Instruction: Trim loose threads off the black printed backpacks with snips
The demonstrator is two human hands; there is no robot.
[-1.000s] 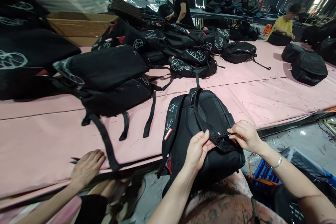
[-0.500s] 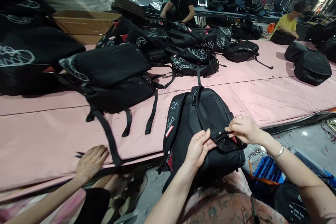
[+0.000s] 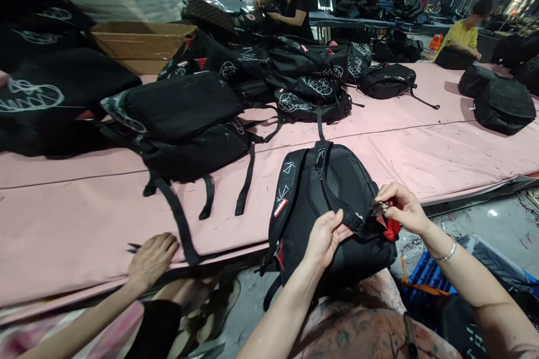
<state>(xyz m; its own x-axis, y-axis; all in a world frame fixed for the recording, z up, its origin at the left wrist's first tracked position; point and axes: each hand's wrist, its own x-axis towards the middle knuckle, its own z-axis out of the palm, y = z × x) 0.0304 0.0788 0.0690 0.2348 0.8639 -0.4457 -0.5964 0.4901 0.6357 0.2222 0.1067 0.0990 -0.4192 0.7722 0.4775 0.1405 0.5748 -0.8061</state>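
A black backpack point(image 3: 356, 171) leans in front of me at the table's edge, its padded back and shoulder straps facing up. My left hand point(image 3: 325, 240) pinches the lower end of one shoulder strap point(image 3: 332, 197) between thumb and fingers. To its right, my right hand point(image 3: 406, 210) is closed on small red-handled snips point(image 3: 392, 228), their metal blades pointing left near the strap's end. A small red tab shows on the bag beside the blades. Whether the blades touch the webbing I cannot tell.
Black backpacks point(image 3: 181, 104) lie along the pink-covered table point(image 3: 421, 151), with more stacked at far left. A co-worker's hand point(image 3: 154, 258) rests on the table edge at left. A blue crate point(image 3: 433, 275) stands on the floor at right. Two other people work farther back.
My right hand has turned and drawn slightly right, away from the strap end; the red-handled snips now show in it. My left hand keeps its grip on the strap.
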